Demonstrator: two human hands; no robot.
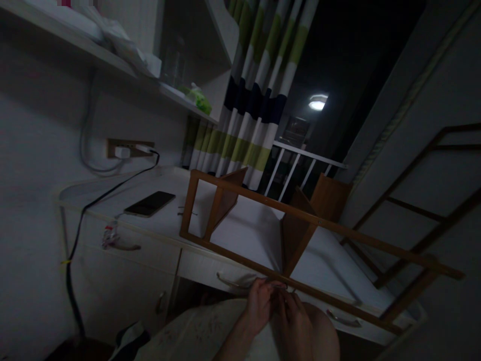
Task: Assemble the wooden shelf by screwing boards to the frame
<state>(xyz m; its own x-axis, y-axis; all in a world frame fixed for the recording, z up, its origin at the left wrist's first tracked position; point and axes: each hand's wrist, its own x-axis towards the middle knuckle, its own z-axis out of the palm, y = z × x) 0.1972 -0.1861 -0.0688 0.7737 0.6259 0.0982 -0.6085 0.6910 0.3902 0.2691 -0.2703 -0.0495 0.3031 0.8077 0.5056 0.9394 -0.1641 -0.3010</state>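
Observation:
A brown wooden frame (263,200) with upright divider boards lies on its side on a white desk (244,230). Both my hands meet at the frame's lower rail near the desk's front edge. My left hand (259,303) has its fingers curled and pinched against the rail. My right hand (296,313) is closed beside it, its fingertips pinched on a small thin metal piece (281,287) that is too dim to name. The scene is dark.
A black phone (150,203) lies on the desk's left part, with a black cable (93,200) running to a wall socket (126,149). Drawers with handles (231,283) sit below. A striped curtain (255,90) hangs behind. Another wooden frame (424,200) leans at the right.

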